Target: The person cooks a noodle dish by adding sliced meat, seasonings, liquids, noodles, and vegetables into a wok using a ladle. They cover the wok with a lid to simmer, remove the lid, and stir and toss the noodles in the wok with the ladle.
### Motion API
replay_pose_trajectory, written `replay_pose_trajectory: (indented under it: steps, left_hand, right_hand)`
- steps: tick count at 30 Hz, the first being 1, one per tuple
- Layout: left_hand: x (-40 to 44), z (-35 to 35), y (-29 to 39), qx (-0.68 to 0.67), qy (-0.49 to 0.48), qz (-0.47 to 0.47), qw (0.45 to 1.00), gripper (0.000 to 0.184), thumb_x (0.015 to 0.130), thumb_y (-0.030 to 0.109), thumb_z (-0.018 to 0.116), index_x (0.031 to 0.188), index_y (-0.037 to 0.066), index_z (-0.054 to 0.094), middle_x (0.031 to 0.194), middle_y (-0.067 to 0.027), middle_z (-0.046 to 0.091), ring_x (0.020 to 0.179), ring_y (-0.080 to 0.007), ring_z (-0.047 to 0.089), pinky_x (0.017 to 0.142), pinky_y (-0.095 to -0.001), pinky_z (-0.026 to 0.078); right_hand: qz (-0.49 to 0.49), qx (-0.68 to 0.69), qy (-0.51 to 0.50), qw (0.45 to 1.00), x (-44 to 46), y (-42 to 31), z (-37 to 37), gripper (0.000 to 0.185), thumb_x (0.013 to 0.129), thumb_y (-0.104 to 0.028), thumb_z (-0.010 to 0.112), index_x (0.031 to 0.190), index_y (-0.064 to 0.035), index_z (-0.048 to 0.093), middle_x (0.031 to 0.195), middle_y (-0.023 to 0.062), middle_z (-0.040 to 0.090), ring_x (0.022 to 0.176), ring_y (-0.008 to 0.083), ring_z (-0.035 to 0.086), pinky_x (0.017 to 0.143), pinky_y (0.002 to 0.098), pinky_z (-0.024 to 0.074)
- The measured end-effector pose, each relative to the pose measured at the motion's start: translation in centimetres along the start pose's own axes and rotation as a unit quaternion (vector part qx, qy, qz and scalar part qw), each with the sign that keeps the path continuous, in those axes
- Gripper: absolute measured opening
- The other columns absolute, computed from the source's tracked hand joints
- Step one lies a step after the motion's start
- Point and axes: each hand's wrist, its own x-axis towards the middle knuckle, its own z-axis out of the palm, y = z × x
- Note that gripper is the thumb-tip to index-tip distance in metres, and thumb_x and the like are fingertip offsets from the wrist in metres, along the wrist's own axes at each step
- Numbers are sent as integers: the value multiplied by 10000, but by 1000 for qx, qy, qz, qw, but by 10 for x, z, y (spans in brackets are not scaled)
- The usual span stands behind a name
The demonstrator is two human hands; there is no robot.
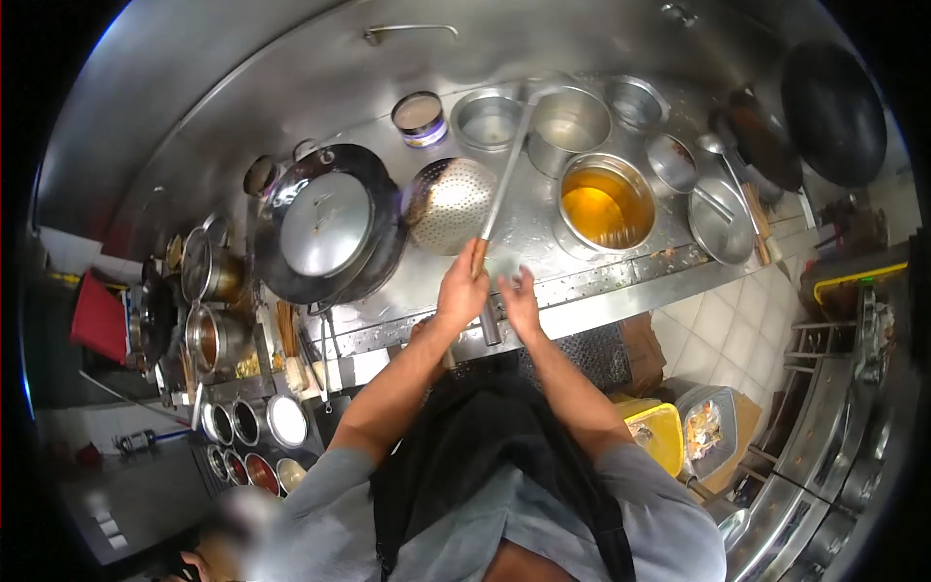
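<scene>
The tool (507, 175) lay aslant just left of the pot (574, 236) of yellow liquid (609, 209), its shaft running from the near side of the pot to beyond it. The far end was too faint to make out, near the rim of the pan (570, 126) behind the pot. The left hand (462, 296), nearer the wearer than the pot and to its left, had its fingers wrapped around the wooden grip (479, 257). The right hand (521, 303), between that hand and the pot, was open, fingers loosely curled and apart from the shaft.

The tool looked stiff and hard to break, but so long that its far end probably pulled heavily on one wrist. The metal shaft could have been slick; the wood seemed the surer hold. Left of the pot sat the strainer (451, 206), and farther left the wok (276, 267).
</scene>
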Motion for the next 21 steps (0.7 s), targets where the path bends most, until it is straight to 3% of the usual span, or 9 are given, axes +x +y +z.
replay_pose_trajectory:
  steps: [2,4,6,8,10,12,13,16,21]
  left_hand:
    - [26,9,-2,17,1,-38,999,599,890,117,557,1464,50,397,1157,-280,639,1046,-409,644,888,-443,510]
    - [73,16,5,57,-29,-110,992,607,871,118,540,1454,31,393,1080,-312,649,972,-471,642,842,-487,518]
    - [135,56,-50,55,66,11,996,453,883,132,517,1325,37,496,872,-234,682,774,-407,677,693,-486,533]
    - [174,67,-23,-114,0,-199,973,263,897,125,504,1148,54,535,756,-151,620,650,-311,624,574,-434,490]
    - [212,76,-11,-317,-57,-347,881,106,908,117,494,995,76,539,677,-80,552,566,-222,558,494,-369,437]
    - [242,77,-7,-537,-95,-424,723,55,917,108,488,866,103,507,633,-21,477,521,-140,480,453,-292,373]
    - [248,75,-2,-634,-54,-432,639,104,910,100,498,806,106,507,637,-22,501,515,-126,472,443,-261,340]
    - [233,59,-15,-762,-119,-417,481,104,898,111,517,798,94,496,642,-3,502,514,-107,470,440,-254,339]
    - [153,-2,-11,-770,-156,-367,498,52,881,98,558,886,107,507,721,-4,550,518,-90,483,410,-247,344]
  right_hand:
    - [222,92,-133,962,-14,6,-8,920,912,-438,677,1531,42,195,1109,186,650,989,265,654,834,441,528]
    - [287,285,-299,864,-25,8,-9,404,954,-297,645,1220,-36,490,932,107,651,739,223,660,637,349,545]
    - [309,265,-284,868,-29,-8,-6,301,955,-197,615,1202,-46,534,884,99,648,725,204,648,600,342,534]
    - [289,326,-289,852,-26,-12,-18,304,930,-201,629,1183,-41,569,855,83,643,711,188,640,603,337,535]
    - [328,312,-280,846,-30,-41,-40,312,911,-204,637,1170,-37,584,850,72,642,699,176,629,588,325,527]
    - [360,317,-255,839,-32,-50,-55,326,897,-207,642,1169,-35,591,854,66,643,689,168,619,575,317,520]
    - [371,329,-237,835,-33,-50,-60,336,892,-208,642,1174,-35,590,860,65,645,686,167,615,568,314,517]
    - [377,359,-218,825,-22,-72,-79,211,904,-152,594,1090,-53,580,880,77,661,677,160,604,559,319,510]
    - [381,416,-266,781,37,-77,-96,125,891,-126,578,995,-67,542,827,63,622,610,134,570,532,255,492]
